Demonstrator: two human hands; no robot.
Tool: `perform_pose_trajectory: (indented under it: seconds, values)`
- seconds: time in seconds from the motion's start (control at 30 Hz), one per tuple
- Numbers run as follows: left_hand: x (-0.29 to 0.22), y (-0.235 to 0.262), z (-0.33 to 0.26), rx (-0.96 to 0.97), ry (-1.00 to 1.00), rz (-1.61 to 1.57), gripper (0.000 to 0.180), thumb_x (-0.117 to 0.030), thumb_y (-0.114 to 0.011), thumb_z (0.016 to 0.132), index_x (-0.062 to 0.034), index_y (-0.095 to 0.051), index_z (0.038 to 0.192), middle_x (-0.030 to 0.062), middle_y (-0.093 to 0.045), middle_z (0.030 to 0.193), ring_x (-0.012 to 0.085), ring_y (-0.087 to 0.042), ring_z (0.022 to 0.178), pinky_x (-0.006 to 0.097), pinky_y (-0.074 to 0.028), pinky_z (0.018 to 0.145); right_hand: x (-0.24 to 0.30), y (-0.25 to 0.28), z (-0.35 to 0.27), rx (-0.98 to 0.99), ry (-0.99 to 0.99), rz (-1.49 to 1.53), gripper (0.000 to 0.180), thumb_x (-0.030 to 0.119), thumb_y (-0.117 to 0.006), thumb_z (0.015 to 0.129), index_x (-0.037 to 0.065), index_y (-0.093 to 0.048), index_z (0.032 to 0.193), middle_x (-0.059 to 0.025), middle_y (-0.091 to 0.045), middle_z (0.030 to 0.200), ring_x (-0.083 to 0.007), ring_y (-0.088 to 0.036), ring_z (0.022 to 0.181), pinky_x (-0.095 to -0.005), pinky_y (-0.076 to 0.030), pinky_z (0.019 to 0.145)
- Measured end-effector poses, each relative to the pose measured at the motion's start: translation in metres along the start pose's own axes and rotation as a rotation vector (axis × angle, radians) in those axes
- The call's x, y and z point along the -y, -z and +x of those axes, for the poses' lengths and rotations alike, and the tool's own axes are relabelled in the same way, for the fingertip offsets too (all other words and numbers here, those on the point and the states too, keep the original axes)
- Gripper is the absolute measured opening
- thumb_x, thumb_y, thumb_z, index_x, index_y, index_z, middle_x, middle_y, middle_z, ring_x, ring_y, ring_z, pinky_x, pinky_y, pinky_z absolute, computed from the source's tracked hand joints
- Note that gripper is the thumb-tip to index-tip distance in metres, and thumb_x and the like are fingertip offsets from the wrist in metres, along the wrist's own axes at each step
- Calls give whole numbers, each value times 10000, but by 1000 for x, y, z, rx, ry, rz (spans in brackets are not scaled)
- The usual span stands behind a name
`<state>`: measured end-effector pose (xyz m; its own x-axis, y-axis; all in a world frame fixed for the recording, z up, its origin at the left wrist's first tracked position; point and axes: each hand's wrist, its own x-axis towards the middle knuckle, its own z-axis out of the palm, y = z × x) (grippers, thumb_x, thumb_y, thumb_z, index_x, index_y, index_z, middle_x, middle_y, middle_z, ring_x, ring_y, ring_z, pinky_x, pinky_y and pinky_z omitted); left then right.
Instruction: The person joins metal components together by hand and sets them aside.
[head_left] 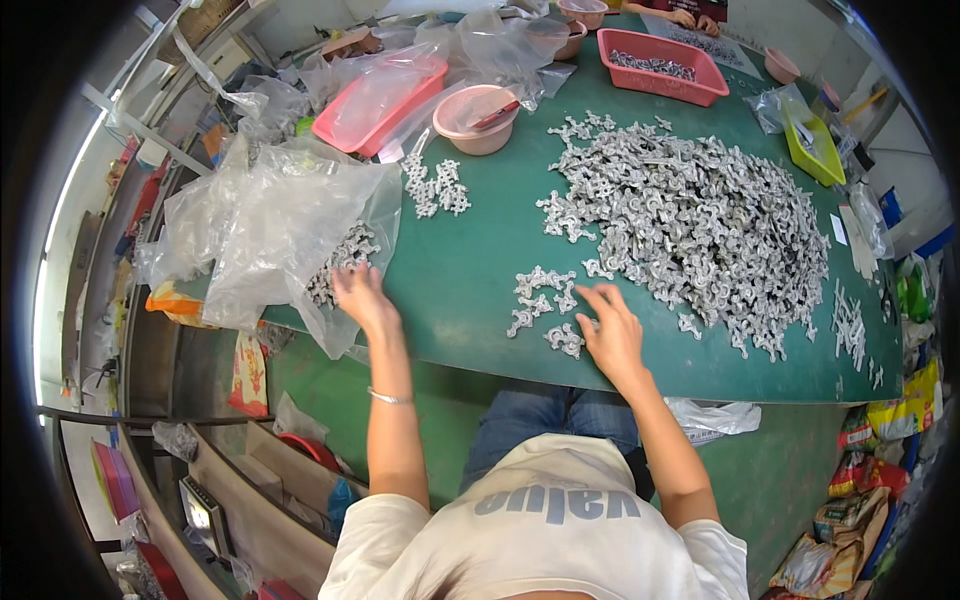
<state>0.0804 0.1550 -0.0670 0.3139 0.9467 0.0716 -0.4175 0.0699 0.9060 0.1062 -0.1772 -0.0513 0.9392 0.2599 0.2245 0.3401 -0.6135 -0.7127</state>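
Observation:
My left hand (365,298) is at the mouth of a clear plastic bag (255,215), its fingers apart against small grey metal castings (350,250) inside. No part shows between these fingers. On the green table, my right hand (612,330) has its fingers spread and bent beside a small loose group of the same castings (540,290). Its fingertips are close to the nearest pieces, and nothing is seen held in it. Farther right lies a large heap of castings (700,225), branched and knobbly in shape.
Behind the bag are a pink tray (375,115) covered with plastic and a round pink bowl (470,125) with a red-handled tool. A red basin (665,70) of parts and a yellow-green basket (815,145) stand farther back. Another person's hands (690,20) work at the far edge.

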Motion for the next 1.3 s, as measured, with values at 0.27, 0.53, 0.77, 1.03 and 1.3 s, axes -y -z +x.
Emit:
perform_pose_trajectory:
  seconds: [0.27, 0.53, 0.77, 1.03, 1.3]
  values:
    - [-27, -23, -141, 714, 311, 197, 211, -27, -499, 839, 27, -536, 1040, 75, -583, 945, 137, -564, 837, 250, -462, 737, -17, -7, 13, 106, 134, -127, 206, 71, -551, 753, 127, -617, 940, -37, -572, 983, -298, -579, 765, -371, -456, 624]
    - [-36, -44, -193, 984, 420, 168, 282, 13, -516, 816, 22, -509, 1098, 88, -547, 1015, 134, -560, 852, 241, -449, 745, -19, 13, -7, 191, -279, 689, 198, 141, -515, 840, -40, -584, 882, -60, -606, 699, -88, -498, 558, -214, -365, 482]
    - [-63, -61, -197, 1263, 555, 66, 341, 27, -535, 801, 9, -490, 1138, 69, -502, 1015, 122, -527, 871, 239, -446, 737, 20, 58, -27, 440, -446, 1213, 184, 137, -432, 878, -20, -528, 881, -105, -582, 691, -43, -389, 445, -163, -254, 394]
    - [-93, -67, -207, 1262, 655, -99, 374, 39, -558, 766, 64, -473, 1130, 131, -547, 1022, 164, -537, 905, 264, -446, 714, 40, 81, -43, 328, -364, 1266, 142, 115, -478, 860, -11, -543, 876, -77, -593, 691, -33, -411, 487, -164, -287, 438]
    - [-105, -64, -214, 1312, 684, -111, 400, 41, -575, 750, 78, -465, 1133, 141, -551, 992, 179, -550, 869, 275, -452, 704, 48, 92, -51, 294, -305, 1159, 177, 169, -498, 856, -2, -523, 820, -101, -591, 646, -53, -430, 452, -163, -302, 412]
